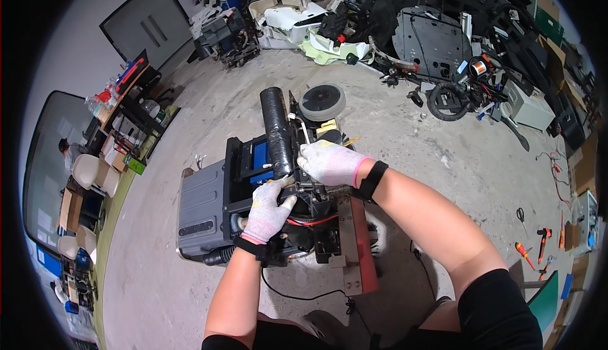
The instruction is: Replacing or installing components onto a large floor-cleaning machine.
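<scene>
A black sleeve point(500, 312) is lying nearest the head camera. The gloved right hand point(332, 163) is curling at a slim rod point(305, 133) near the right edge of the machine point(202, 204), which is standing on the floor point(196, 109); the left hand point(270, 212) is bending beside a black tube point(275, 125). Whether either grip is pinching anything, I cannot tell.
</scene>
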### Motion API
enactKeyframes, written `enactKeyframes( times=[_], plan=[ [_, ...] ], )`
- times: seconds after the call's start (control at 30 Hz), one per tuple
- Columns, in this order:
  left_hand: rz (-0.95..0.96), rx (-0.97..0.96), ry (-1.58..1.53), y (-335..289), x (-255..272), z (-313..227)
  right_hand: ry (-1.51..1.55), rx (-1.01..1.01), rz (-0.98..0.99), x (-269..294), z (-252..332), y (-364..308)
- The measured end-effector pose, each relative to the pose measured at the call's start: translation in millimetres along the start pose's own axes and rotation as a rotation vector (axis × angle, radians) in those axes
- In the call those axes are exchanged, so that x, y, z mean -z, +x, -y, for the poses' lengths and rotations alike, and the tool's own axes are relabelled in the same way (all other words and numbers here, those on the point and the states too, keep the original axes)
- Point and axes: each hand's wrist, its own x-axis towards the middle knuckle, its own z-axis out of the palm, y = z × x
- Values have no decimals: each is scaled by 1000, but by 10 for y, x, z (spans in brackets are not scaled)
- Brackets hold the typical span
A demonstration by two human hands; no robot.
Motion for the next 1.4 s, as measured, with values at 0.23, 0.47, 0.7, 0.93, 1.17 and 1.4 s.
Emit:
enactKeyframes(
  times=[0.23, 0.47, 0.7, 0.93, 1.17, 1.4],
  plan=[
    [-2, 15, -29, 5, -15, -10, 72, -198, 83, -23, 105, 108],
    [-22, -3, -21, -6, -5, -18, 193, -19, -123, 16, 163, -51],
    [-14, 38, -26, 1, -5, -54, 360, -287, -3, 103, 205, -31],
    [-31, -16, -38, -7, -10, -31, 296, -356, 71, 199, 300, 71],
    [-53, -28, 5, -13, -49, 64, 199, -264, -9, 166, 354, 211],
    [-50, -75, -28, -33, -35, 79, -92, 79, -19, 83, 799, -482]
  ],
)
